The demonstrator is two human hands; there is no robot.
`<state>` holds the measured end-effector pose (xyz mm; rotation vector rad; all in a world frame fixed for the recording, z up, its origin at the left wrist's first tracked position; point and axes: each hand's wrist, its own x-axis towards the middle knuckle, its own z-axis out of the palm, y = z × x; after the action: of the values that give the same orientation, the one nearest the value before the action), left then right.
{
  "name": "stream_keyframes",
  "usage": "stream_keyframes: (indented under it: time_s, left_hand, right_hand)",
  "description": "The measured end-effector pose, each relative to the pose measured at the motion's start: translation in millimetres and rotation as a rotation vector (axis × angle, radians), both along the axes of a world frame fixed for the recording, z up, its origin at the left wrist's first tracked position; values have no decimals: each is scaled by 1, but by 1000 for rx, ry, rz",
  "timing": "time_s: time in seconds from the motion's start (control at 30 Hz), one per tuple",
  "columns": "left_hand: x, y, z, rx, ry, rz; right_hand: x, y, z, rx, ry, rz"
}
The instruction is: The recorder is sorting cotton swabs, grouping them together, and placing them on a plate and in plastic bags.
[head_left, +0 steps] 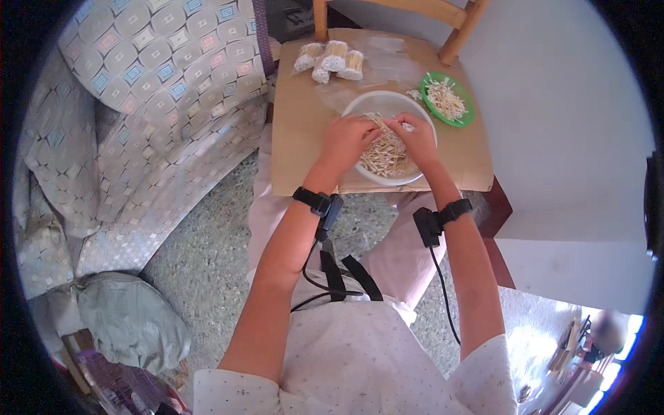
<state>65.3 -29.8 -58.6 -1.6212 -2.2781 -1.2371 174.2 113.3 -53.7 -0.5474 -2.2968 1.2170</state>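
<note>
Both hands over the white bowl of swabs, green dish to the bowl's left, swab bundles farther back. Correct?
No: the head view shows the green dish on the right of the white bowl, not the left. The rest stands: left hand and right hand over the bowl, swab bundles farther back.

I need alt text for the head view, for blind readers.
Left hand and right hand over a white bowl of cotton swabs, on cardboard on a wooden chair. Beyond lie swab bundles and a green dish of swabs.
</note>
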Motion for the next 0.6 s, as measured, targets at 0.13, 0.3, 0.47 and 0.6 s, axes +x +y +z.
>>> stream_keyframes:
  time_s: [0.13,0.3,0.47,0.6]
  left_hand:
    - [-4,-2,-2,-75,-5,54]
    - [-3,6,-15,45,-11,7]
    - [8,12,-18,88,34,66]
    - [13,-5,-10,-32,0,100]
  right_hand:
    - [-8,4,-11,142,-74,-74]
    - [-2,24,-23,95,-130,-41]
    - [6,30,-16,108,-159,-37]
    - [5,24,-23,93,-147,-4]
